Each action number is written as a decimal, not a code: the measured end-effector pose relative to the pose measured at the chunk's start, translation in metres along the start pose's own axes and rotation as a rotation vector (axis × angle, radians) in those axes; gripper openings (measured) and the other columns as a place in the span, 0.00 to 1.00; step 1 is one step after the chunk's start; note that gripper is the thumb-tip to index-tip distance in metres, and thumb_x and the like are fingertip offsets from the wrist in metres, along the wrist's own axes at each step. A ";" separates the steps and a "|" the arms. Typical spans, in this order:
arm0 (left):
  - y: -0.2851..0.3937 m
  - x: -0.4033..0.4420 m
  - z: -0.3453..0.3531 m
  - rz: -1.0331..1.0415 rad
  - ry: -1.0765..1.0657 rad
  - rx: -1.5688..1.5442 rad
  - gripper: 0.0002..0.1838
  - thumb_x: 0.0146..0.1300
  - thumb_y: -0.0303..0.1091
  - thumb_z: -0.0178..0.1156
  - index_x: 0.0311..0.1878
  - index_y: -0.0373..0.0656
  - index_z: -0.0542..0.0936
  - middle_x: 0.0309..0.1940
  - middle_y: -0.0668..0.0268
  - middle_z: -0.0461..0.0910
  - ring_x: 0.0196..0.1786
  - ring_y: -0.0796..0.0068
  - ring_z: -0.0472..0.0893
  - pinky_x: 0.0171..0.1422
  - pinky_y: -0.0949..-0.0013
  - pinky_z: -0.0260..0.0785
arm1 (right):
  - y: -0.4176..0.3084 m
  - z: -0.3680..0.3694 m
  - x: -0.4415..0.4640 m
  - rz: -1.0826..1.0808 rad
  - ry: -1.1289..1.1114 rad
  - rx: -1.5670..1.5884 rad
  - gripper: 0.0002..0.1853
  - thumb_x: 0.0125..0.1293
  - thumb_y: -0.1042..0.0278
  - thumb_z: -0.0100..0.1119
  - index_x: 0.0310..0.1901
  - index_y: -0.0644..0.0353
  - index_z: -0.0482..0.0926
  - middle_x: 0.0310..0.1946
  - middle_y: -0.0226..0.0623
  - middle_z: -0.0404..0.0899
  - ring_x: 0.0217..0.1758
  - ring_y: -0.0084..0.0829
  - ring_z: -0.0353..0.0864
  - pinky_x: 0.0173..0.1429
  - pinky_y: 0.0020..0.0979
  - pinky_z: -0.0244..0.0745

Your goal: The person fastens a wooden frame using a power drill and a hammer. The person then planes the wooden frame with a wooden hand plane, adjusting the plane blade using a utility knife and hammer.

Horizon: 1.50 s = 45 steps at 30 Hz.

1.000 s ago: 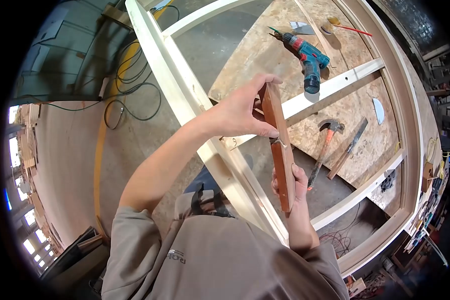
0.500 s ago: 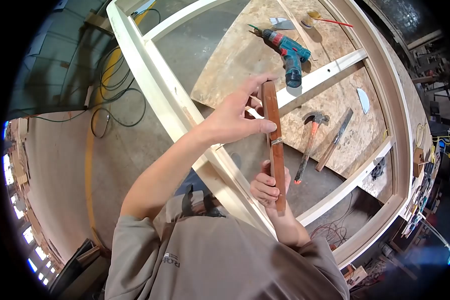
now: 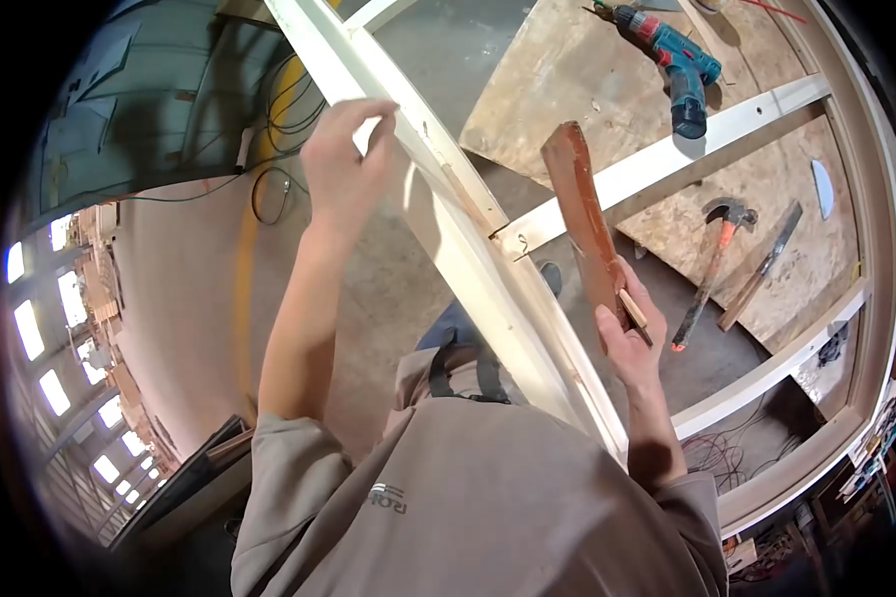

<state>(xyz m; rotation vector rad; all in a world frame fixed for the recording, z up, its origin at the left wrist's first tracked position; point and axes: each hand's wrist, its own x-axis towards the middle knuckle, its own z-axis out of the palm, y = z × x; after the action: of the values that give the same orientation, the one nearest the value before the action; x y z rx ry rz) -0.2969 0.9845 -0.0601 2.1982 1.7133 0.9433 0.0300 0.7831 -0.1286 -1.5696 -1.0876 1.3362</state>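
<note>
My right hand grips the lower end of a long reddish-brown wooden strip, which is tilted with its broad face showing. A short tan stick with a dark end lies at the thumb of that hand, against the strip. My left hand is raised to the left of the strip and apart from it. Its fingers curl towards the thumb in a pinch over the pale wooden frame; anything between the tips is too small to make out.
On a chipboard sheet inside the frame lies a teal cordless drill. A claw hammer and a chisel-like tool lie to the right of the strip. Dark cables are on the floor at left.
My left hand has left the strip's upper end and moved left, its fingers drawing together. The strip has turned in my right hand to show its broad face. The view has shifted.
</note>
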 end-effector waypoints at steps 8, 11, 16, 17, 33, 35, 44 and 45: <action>-0.007 -0.017 -0.004 -0.065 0.111 -0.079 0.11 0.61 0.19 0.67 0.46 0.40 0.88 0.44 0.59 0.88 0.49 0.63 0.86 0.54 0.66 0.77 | -0.001 0.045 0.006 -0.290 -0.034 -0.131 0.29 0.61 0.83 0.61 0.67 0.68 0.78 0.58 0.53 0.83 0.57 0.48 0.85 0.63 0.38 0.79; -0.006 0.000 0.001 0.124 -0.093 0.006 0.14 0.65 0.24 0.69 0.53 0.41 0.87 0.50 0.60 0.87 0.52 0.66 0.84 0.58 0.66 0.76 | -0.004 0.061 0.018 -0.388 -0.091 -0.208 0.29 0.59 0.82 0.64 0.66 0.68 0.78 0.60 0.50 0.82 0.63 0.53 0.81 0.67 0.43 0.77; 0.013 0.024 0.025 0.251 -0.744 0.213 0.09 0.58 0.34 0.72 0.43 0.46 0.91 0.37 0.60 0.88 0.46 0.59 0.87 0.55 0.60 0.78 | 0.008 0.076 0.038 -0.531 -0.209 -0.188 0.30 0.62 0.78 0.66 0.68 0.65 0.77 0.62 0.53 0.80 0.65 0.54 0.80 0.69 0.43 0.77; 0.012 0.026 0.027 0.214 -0.906 0.242 0.08 0.58 0.36 0.72 0.39 0.47 0.92 0.32 0.59 0.88 0.43 0.57 0.87 0.54 0.60 0.79 | 0.007 0.075 0.042 -0.568 -0.248 -0.175 0.30 0.62 0.78 0.66 0.68 0.65 0.77 0.64 0.54 0.79 0.66 0.54 0.79 0.70 0.43 0.76; 0.007 0.041 0.046 0.075 -1.059 0.359 0.10 0.49 0.37 0.75 0.37 0.50 0.94 0.27 0.58 0.88 0.33 0.55 0.87 0.42 0.57 0.80 | 0.032 0.069 0.032 -0.505 -0.349 -0.026 0.27 0.61 0.85 0.51 0.65 0.76 0.75 0.68 0.63 0.74 0.74 0.58 0.74 0.79 0.43 0.68; -0.007 0.063 0.043 -0.007 -1.067 0.389 0.11 0.48 0.39 0.76 0.36 0.50 0.94 0.27 0.58 0.89 0.31 0.56 0.88 0.40 0.59 0.80 | 0.016 0.095 0.059 -0.502 -0.305 -0.009 0.26 0.63 0.86 0.52 0.64 0.75 0.76 0.68 0.60 0.76 0.74 0.56 0.75 0.79 0.42 0.69; 0.033 0.027 0.057 0.288 -1.192 0.370 0.12 0.47 0.44 0.76 0.36 0.56 0.94 0.31 0.62 0.89 0.38 0.60 0.88 0.46 0.58 0.81 | 0.034 0.057 0.006 -0.401 -0.249 0.009 0.22 0.63 0.83 0.59 0.59 0.73 0.82 0.62 0.57 0.82 0.69 0.52 0.82 0.75 0.42 0.75; 0.025 0.031 0.056 0.233 -1.136 0.343 0.12 0.46 0.42 0.76 0.37 0.54 0.94 0.30 0.61 0.89 0.37 0.59 0.87 0.46 0.58 0.80 | 0.037 0.057 0.003 -0.384 -0.240 0.020 0.21 0.63 0.83 0.59 0.59 0.73 0.83 0.61 0.57 0.83 0.68 0.51 0.82 0.74 0.42 0.76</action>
<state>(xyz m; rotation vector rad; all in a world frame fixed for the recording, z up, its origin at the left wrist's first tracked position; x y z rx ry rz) -0.2399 1.0175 -0.0794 2.3625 1.0791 -0.5953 -0.0216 0.7761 -0.1724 -1.1299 -1.4339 1.2822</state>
